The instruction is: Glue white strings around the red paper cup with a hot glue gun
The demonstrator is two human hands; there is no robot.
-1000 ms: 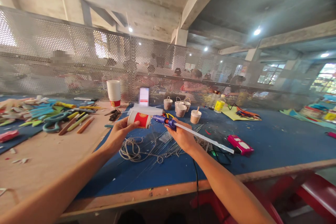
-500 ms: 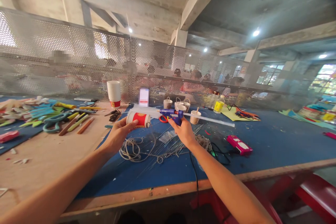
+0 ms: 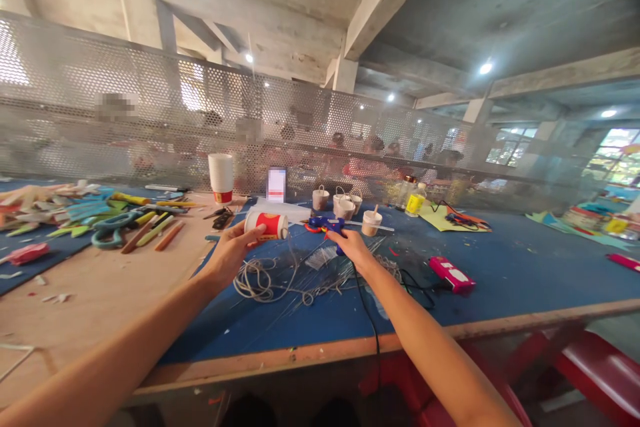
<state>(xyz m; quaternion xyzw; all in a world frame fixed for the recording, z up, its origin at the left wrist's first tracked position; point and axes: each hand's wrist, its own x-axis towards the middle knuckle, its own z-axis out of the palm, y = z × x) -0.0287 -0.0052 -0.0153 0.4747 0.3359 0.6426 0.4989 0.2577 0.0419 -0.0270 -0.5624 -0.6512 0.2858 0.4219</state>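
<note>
While the paper cup (image 3: 267,225) lies on its side in the left hand (image 3: 231,253), fingers wrapped round it, its long axis runs left-right, open mouth toward the blue glue gun (image 3: 327,225). Right hand (image 3: 353,245) grips the gun's handle, closed; nozzle points left at the cup, just beside it. Both sit above the blue worktop (image 3: 500,280), over loose twine (image 3: 260,280).

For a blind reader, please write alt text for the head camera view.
The left hand holds a red-and-white paper cup sideways over a blue table, while the right hand grips a blue glue gun. Tangled string lies beneath.
</note>
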